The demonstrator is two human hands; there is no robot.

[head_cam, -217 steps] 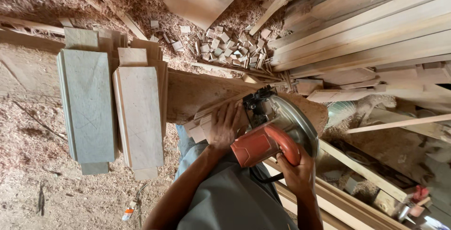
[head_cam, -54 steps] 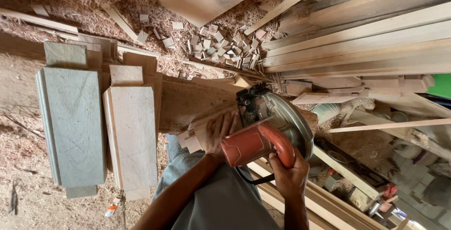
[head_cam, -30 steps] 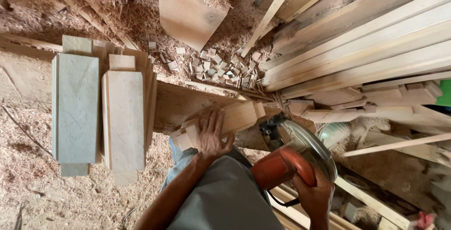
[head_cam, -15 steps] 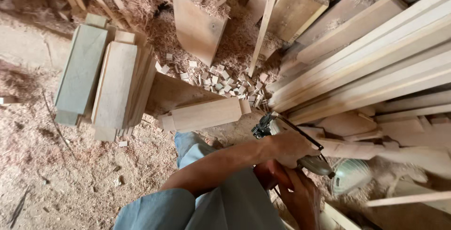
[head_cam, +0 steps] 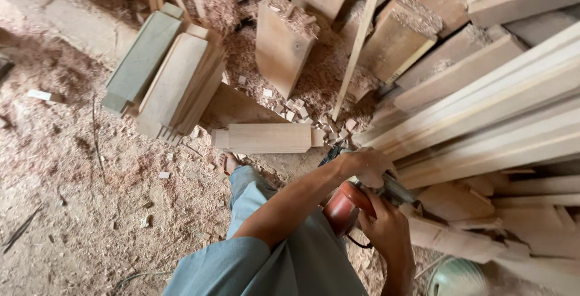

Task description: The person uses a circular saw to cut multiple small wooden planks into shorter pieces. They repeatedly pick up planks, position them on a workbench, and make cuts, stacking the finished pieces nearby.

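While both hands grip the red circular saw (head_cam: 350, 205) at lower right, left hand (head_cam: 362, 164) on top and right hand (head_cam: 386, 229) beneath for steadiness, the cut wooden block (head_cam: 269, 138) lies free at centre.

The power saw (head_cam: 345, 206) at lower centre has a red-orange body with dark metal parts. The cut block (head_cam: 266, 138) at mid-frame is pale tan, and the stacked boards (head_cam: 483, 121) on the right are light cream. A grey-green slab (head_cam: 142, 60) lies at upper left. The trousers (head_cam: 284, 254) are dusty blue, and the sawdust floor (head_cam: 78, 199) is pinkish brown.

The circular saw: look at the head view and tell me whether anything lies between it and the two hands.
Nothing visible does. The left hand rests on top of the circular saw, and the right hand grips it from the near side.
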